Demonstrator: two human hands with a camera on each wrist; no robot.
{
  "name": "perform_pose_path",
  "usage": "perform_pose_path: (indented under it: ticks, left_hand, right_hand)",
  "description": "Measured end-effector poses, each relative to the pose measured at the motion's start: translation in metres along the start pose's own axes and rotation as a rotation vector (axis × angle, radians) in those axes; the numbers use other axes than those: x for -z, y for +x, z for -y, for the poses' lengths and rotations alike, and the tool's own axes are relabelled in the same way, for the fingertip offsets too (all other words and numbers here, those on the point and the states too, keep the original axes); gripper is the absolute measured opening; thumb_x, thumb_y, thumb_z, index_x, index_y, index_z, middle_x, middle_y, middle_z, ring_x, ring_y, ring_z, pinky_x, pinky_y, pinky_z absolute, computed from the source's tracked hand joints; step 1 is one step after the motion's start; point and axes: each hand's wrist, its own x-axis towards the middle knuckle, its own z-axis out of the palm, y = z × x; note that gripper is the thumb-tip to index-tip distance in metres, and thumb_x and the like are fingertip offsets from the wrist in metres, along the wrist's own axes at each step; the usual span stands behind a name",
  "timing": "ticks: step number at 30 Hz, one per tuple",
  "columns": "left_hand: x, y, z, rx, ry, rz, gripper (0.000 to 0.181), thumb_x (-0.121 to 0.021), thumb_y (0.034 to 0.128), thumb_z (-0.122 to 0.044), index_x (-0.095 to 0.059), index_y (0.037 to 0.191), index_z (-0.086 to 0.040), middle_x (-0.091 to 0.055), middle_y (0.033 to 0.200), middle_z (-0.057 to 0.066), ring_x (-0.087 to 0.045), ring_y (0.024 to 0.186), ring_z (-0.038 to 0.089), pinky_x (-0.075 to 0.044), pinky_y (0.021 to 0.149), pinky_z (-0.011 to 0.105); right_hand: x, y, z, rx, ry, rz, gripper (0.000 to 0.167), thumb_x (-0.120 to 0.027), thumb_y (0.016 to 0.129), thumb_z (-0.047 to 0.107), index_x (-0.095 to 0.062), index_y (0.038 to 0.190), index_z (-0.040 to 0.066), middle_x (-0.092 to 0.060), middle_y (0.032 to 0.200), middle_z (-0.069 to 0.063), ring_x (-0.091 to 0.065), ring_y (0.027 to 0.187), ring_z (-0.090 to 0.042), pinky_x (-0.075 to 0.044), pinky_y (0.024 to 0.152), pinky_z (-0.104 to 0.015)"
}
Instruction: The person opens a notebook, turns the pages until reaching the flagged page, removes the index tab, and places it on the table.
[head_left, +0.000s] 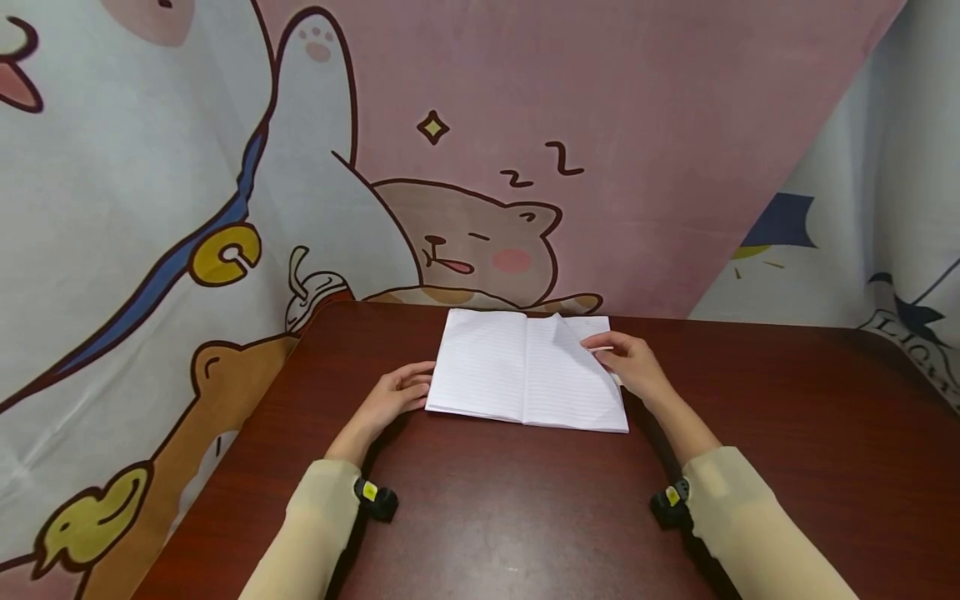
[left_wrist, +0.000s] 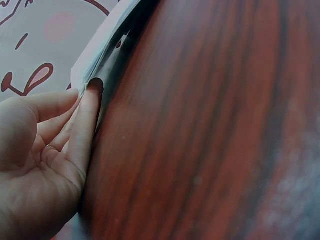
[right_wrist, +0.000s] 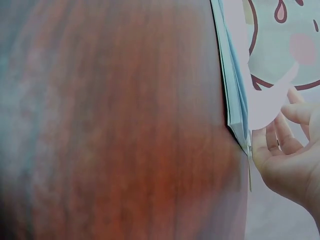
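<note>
An open notebook with lined white pages lies on the brown table. My left hand is at its left edge. In the left wrist view, the thumb and a finger of that hand pinch the edge of the notebook. On the other side, my right hand holds the outer edge of a right-hand page. The upper corner of this page is lifted and bent leftward, baring part of the sheet beneath. In the right wrist view, the raised page curves up beside the fingers of the right hand.
The dark reddish-brown table extends to both sides and toward me. Behind it hangs a cloth printed with cartoon animals. A small black camera is strapped at each wrist, over or by the cream sleeves.
</note>
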Motion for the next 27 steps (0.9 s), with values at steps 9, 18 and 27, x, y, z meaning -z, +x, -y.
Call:
perform_pose_path:
  ticks: [9,18,27]
  left_hand:
    - [-0.0007,-0.0008,-0.0015,0.002,0.002,-0.004,0.046,-0.053,0.1019,-0.006,-0.047,0.147,-0.005,-0.056,0.137,0.027,-0.065,0.103,0.011,-0.057,0.085,0.022]
    - [-0.0014,-0.0009,-0.0014,0.004,-0.008,-0.005,0.046,-0.053,0.1017,-0.005,-0.047,0.147,-0.005,-0.056,0.137,0.027,-0.065,0.102,0.010,-0.056,0.084,0.021]
    - [-0.0015,-0.0016,-0.0029,-0.003,-0.007,-0.003,0.046,-0.053,0.1017,-0.005,-0.047,0.147,-0.004,-0.056,0.137,0.027,-0.065,0.102,0.010,-0.056,0.084,0.021]
  right_hand:
    - [0.0007,0.0005,-0.0007,-0.005,-0.010,0.015,0.027,-0.059,0.097,0.005,-0.067,0.122,-0.001,-0.064,0.128,-0.024,-0.058,0.089,-0.003,-0.051,0.075,-0.016]
    - [0.0008,-0.0012,-0.0002,0.003,0.009,0.048,0.027,-0.059,0.098,0.005,-0.066,0.122,-0.004,-0.064,0.129,-0.025,-0.059,0.099,-0.008,-0.050,0.080,-0.014]
    - [0.0004,-0.0015,0.0027,0.038,0.034,0.095,0.030,-0.060,0.097,0.004,-0.065,0.126,-0.003,-0.062,0.132,-0.025,-0.059,0.101,-0.006,-0.052,0.081,-0.017]
